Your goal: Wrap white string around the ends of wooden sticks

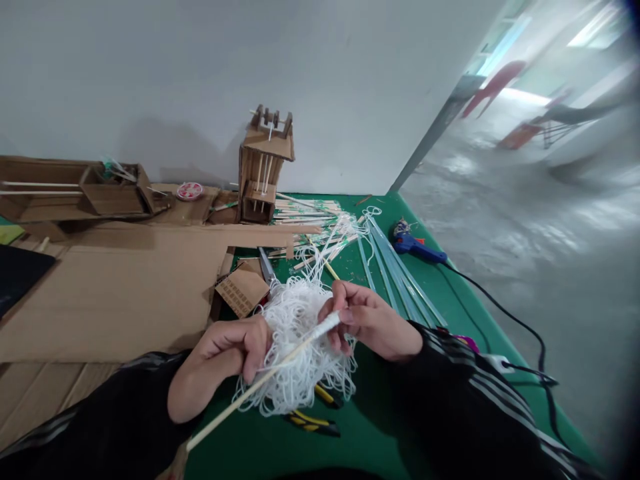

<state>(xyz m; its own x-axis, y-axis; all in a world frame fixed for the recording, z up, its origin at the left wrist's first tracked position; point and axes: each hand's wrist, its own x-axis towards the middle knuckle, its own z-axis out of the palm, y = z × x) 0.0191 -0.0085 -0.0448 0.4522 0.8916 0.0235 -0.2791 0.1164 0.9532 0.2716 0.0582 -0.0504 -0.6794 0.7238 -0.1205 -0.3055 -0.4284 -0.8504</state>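
A long thin wooden stick (225, 412) slants across in front of me, its upper end wrapped in white string (325, 325). My right hand (367, 319) is closed on that wrapped end, pinching it between thumb and fingers. My left hand (235, 347) is closed beside the stick, with a strand of white string running from the stick to its curled fingers. Beneath both hands lies a large tangled heap of white string (295, 387). Yellow-and-black tool handles (313, 423) stick out from under the heap.
Cardboard structures (263, 167) stand by the wall. Thin wooden sticks (305, 213) and clear glue sticks (400, 280) lie on the green table (450, 300). A blue glue gun (420, 248) with a black cord rests near the right edge. Cardboard sheets (125, 287) cover the left side.
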